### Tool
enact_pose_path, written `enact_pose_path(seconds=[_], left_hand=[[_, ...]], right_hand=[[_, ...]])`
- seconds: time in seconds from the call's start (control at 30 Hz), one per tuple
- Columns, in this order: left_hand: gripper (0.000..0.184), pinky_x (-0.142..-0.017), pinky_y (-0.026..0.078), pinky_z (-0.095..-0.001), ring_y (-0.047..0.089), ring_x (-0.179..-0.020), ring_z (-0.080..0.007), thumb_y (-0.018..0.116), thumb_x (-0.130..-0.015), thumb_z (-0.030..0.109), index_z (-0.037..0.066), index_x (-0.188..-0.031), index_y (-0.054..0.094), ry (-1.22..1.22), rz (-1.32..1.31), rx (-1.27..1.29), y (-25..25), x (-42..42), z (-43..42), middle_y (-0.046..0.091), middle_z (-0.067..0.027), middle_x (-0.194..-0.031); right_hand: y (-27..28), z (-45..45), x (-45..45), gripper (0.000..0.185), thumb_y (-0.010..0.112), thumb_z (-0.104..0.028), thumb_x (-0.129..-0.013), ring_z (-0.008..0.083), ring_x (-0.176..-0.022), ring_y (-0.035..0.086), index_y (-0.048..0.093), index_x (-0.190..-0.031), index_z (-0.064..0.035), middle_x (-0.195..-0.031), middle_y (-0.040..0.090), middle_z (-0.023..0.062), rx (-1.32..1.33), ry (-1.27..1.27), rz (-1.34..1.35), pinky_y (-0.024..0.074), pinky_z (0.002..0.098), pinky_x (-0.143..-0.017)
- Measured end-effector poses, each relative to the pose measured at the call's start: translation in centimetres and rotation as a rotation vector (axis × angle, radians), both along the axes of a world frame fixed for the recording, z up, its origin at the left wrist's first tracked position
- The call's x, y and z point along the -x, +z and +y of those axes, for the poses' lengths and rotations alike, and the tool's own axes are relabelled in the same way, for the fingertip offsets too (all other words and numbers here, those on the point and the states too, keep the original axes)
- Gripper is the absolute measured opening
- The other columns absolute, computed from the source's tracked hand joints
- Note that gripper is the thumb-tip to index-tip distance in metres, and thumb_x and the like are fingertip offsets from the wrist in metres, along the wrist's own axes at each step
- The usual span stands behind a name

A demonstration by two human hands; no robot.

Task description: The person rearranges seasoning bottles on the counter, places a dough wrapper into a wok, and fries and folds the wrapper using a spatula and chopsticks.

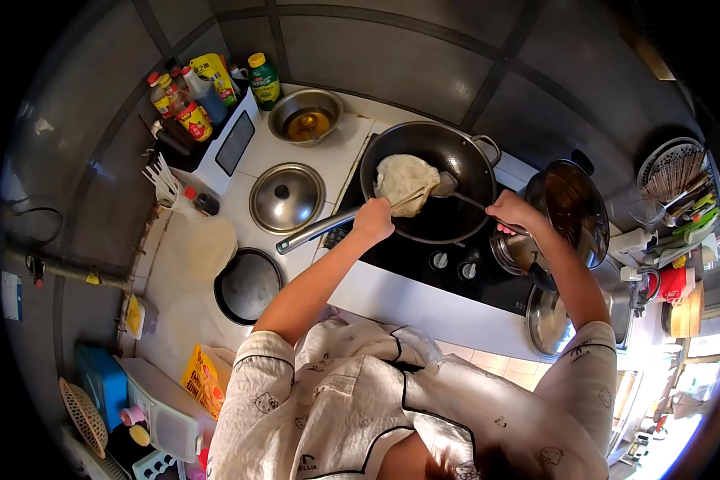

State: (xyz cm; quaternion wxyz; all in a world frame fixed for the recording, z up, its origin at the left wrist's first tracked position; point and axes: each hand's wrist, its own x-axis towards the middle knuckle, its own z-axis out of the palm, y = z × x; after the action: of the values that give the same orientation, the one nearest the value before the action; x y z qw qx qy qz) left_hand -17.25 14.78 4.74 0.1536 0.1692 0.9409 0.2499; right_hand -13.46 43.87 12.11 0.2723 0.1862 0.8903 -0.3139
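Observation:
A pale flatbread (405, 182) lies in the black wok (468, 156), partly raised against its left side. My left hand (374, 221) is closed over the near end of the wok's long handle (318, 230), around thin sticks that look like chopsticks (408, 198) and reach onto the bread. My right hand (513, 213) grips the handle of a metal spatula (445, 185), whose blade touches or nearly touches the bread's right edge. Whether my left fingers also hold the wok handle is hidden.
Left of the wok are a lidded pan (287, 197), a metal bowl with yellow liquid (307, 125), a black flat pan (249, 286) and dough sheets (204, 248). Bottles (186, 106) stand behind. A large pot (576, 196) is close by my right arm, above stove knobs (439, 260).

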Motion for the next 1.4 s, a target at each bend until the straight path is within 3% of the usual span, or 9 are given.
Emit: enact_pose_path(seconds=[0.33,0.63,1.0,1.3,1.4], left_hand=[[0.011,-0.071,0.049,-0.0406,0.06,-0.078,-0.0342,0.057,-0.064,0.003,-0.001,-0.074,0.061,0.136,0.13,-0.078,-1.1,0.5,-1.5,0.061,-0.0192,-0.078],[0.019,-0.07,0.05,-0.0412,0.06,-0.079,-0.0364,0.063,-0.063,0.006,-0.004,-0.079,0.059,0.122,0.096,-0.029,0.0,0.6,0.6,0.06,-0.022,-0.08],[0.021,-0.071,0.05,-0.0393,0.061,-0.082,-0.0344,0.06,-0.064,0.004,-0.003,-0.084,0.058,0.056,0.06,0.011,-0.8,1.2,3.7,0.06,-0.0222,-0.085],[0.02,-0.072,0.05,-0.04,0.06,-0.082,-0.0348,0.061,-0.064,0.006,-0.003,-0.082,0.058,0.064,0.093,0.018,-0.4,0.9,1.9,0.061,-0.0215,-0.083],[0.02,-0.072,0.05,-0.0404,0.06,-0.081,-0.0345,0.061,-0.063,0.006,-0.002,-0.082,0.059,0.063,0.079,0.054,0.5,0.5,1.2,0.061,-0.0209,-0.083]], right_hand=[[1.4,1.5,2.3,0.024,0.057,-0.019,-0.081,0.0144,-0.037,0.048,0.058,-0.072,0.0035,-0.054,0.055,0.0103,-0.076,0.076,-0.054,0.0378,0.0282,-0.033],[3.9,0.8,3.4,0.025,0.058,-0.017,-0.079,0.0152,-0.038,0.048,0.057,-0.069,0.0062,-0.054,0.055,0.0123,-0.031,0.066,-0.043,0.0372,0.0288,-0.033],[4.1,3.1,0.7,0.022,0.058,-0.015,-0.079,0.0136,-0.039,0.048,0.06,-0.079,0.0064,-0.054,0.055,0.0111,-0.076,0.048,-0.098,0.0379,0.026,-0.034],[4.1,1.2,0.5,0.028,0.055,-0.02,-0.081,0.0135,-0.039,0.048,0.056,-0.065,0.0025,-0.054,0.055,0.009,0.017,0.025,-0.186,0.0372,0.0277,-0.035],[3.5,3.1,0.6,0.026,0.055,-0.022,-0.082,0.0131,-0.039,0.049,0.057,-0.071,0.001,-0.055,0.055,0.0077,0.062,-0.043,-0.226,0.0382,0.0263,-0.035]])
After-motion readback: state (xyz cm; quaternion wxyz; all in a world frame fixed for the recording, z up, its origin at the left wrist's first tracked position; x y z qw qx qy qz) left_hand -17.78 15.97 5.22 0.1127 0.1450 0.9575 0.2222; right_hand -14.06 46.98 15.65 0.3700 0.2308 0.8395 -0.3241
